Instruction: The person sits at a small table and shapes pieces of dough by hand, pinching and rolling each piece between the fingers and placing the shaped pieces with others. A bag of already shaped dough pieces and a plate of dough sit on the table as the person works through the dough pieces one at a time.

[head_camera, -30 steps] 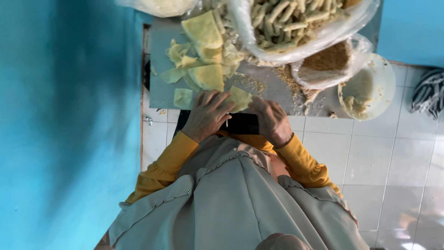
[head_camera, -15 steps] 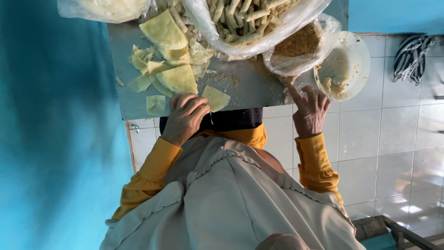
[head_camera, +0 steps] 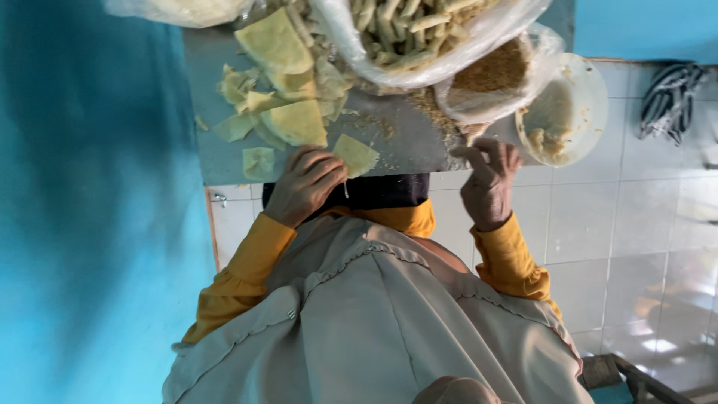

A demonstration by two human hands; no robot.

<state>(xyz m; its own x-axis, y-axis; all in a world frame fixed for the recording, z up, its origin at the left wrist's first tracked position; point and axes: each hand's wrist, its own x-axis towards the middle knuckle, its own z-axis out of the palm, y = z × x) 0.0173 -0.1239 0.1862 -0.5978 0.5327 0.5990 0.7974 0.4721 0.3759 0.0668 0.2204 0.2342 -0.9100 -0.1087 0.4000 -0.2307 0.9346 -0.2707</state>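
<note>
On the grey board (head_camera: 224,161), near its lower edge, the left hand (head_camera: 303,187) rests with its fingers curled loosely together, the fingertips (head_camera: 329,173) pressing down on one pale yellow wrapper square (head_camera: 356,154). That square lies flat, touching the fingertips, just below a loose heap of the same yellow sheets (head_camera: 280,75) that covers the upper part of the board. One more small square (head_camera: 259,161) lies just beside the hand's knuckles.

Across the board the right hand (head_camera: 488,183) is raised at the board's edge, its fingers (head_camera: 479,155) drawn together as in a pinch right under the clear bag of brown crumbs (head_camera: 493,75). Whether they hold a pinch of crumbs or filling cannot be told. A round clear bowl (head_camera: 580,105) smeared with pale paste sits just beside that hand, and a larger bag of rolled pale sticks (head_camera: 419,30) hangs over the top of the board. A striped cloth (head_camera: 669,97) lies well apart on the white tiles.

Judging from this, the step in hand is filling a single wrapper. It goes best if the left fingertips keep the sheet pinned flat and clear of the heap, and the right hand sets a modest amount near one corner, so the sheet can roll without tearing or spilling.
</note>
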